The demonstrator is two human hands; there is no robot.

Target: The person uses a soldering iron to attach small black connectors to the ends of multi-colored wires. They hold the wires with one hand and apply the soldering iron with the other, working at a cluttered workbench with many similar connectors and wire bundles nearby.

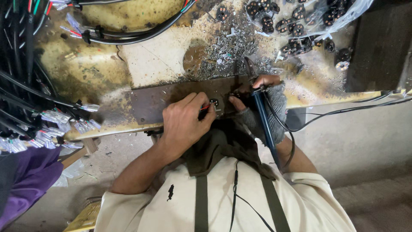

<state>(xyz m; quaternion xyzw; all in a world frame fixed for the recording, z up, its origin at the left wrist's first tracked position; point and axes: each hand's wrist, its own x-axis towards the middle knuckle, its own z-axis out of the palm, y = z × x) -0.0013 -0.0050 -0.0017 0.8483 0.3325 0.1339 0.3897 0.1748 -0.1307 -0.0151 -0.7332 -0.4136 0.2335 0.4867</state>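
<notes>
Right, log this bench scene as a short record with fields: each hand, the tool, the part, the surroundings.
left hand: bare left hand pinches thin red wire at small black round connector
right hand: right hand in grey fingerless glove grips blue-handled soldering iron
work surface: dark rusty metal strip on stained yellow bench
nearby: clear bag of black round connectors top right; bundled black cables with clear plugs at left

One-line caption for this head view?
Left hand pinches a thin red wire at a small black connector; gloved right hand holds a blue-handled soldering iron.
</notes>
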